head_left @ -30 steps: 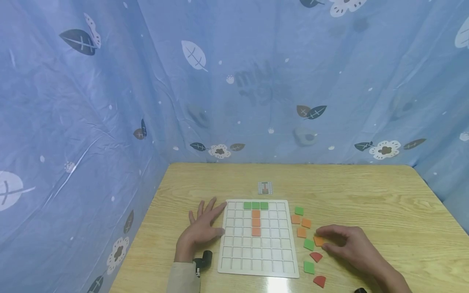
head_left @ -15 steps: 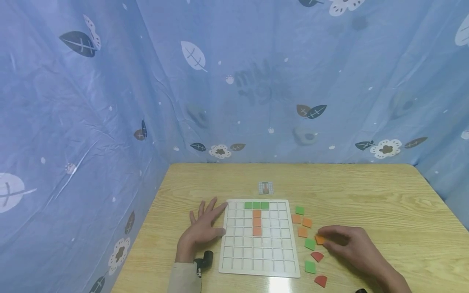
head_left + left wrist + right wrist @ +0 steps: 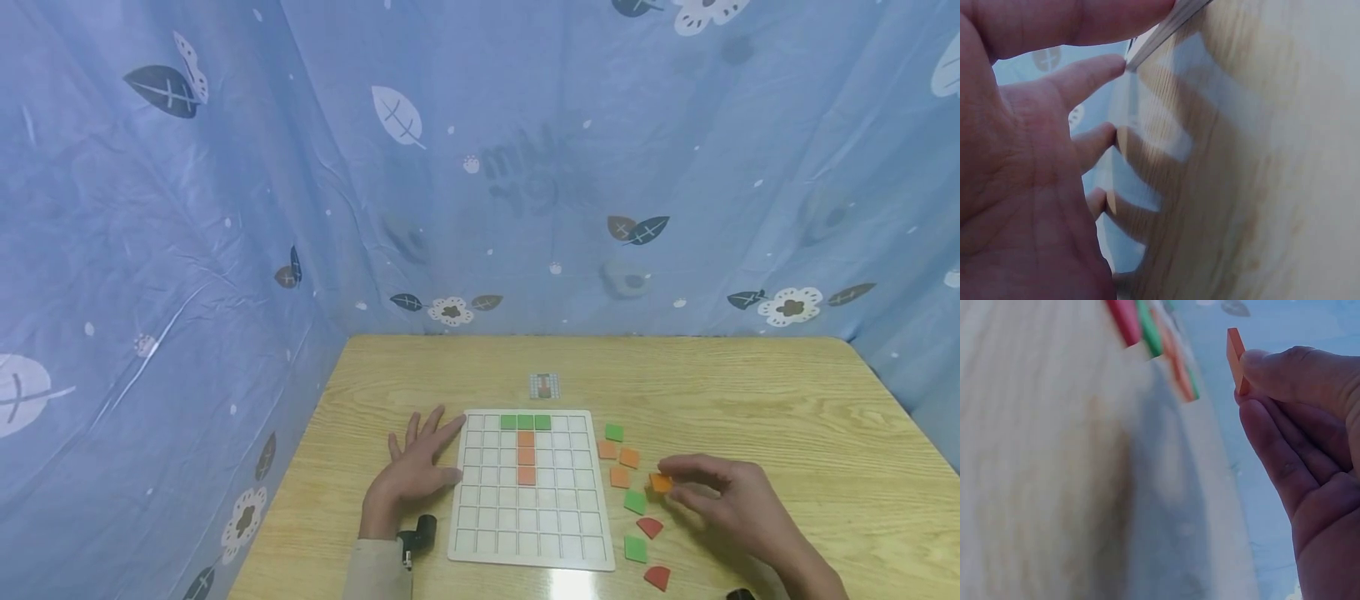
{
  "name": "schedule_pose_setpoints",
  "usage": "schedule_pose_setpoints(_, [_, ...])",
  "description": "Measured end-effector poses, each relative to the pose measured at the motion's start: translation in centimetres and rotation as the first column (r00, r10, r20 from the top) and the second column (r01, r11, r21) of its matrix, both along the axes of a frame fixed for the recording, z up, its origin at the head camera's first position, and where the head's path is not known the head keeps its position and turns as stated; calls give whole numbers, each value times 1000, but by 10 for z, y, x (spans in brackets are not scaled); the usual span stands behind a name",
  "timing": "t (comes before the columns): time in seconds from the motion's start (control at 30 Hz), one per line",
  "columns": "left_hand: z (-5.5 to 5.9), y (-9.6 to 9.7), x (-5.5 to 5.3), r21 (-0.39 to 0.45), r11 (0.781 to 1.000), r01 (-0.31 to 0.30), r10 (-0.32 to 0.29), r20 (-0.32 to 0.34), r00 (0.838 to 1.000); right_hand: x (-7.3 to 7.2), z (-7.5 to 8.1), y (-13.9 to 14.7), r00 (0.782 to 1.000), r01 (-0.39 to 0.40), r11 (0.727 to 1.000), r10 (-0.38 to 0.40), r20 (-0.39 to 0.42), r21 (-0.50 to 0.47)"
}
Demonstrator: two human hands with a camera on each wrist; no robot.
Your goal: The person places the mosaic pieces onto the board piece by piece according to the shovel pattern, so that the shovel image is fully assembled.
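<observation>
Between thumb and fingertips, my right hand point(image 3: 731, 500) pinches an orange square tile point(image 3: 1236, 361), lifted off the table in the right wrist view. My left hand point(image 3: 412, 475) lies spread at the left side of a white grid board point(image 3: 487, 521), its thumb and index fingertip touching the board's edge. In the left wrist view the left hand's point(image 3: 1029, 162) fingers are straight. On the board, three green square tiles point(image 3: 525, 422) form a row at the top. Three orange tiles point(image 3: 527, 457) run down from the middle one.
Right of the board lie loose orange tiles point(image 3: 619, 477), green tiles point(image 3: 635, 502) and two red quarter-round tiles point(image 3: 649, 527). A small card with a grid picture point(image 3: 544, 386) lies behind the board. Blue patterned curtain point(image 3: 555, 167) hangs behind and left of the wooden table point(image 3: 787, 400).
The right hand has taken hold of the orange tile, lifted it from the table and shifted slightly right. The left hand stays where it was.
</observation>
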State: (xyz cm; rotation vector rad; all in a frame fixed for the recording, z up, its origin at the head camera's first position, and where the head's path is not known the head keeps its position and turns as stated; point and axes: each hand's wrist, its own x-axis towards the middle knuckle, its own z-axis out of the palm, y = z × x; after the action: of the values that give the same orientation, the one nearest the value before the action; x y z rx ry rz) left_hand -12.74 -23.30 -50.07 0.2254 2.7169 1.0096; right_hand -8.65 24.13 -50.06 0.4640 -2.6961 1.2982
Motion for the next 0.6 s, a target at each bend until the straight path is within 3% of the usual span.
schedule_pose_setpoints(0.4, [1,0,0,4,1000,1,-1,2,1000,-2,22,-22,995,6,1000,-8,-104,-22])
schedule_pose_setpoints(0.6, [1,0,1,8,1000,-1,1,6,1000,-5,29,-37,992,-38,997,29,-122,-68])
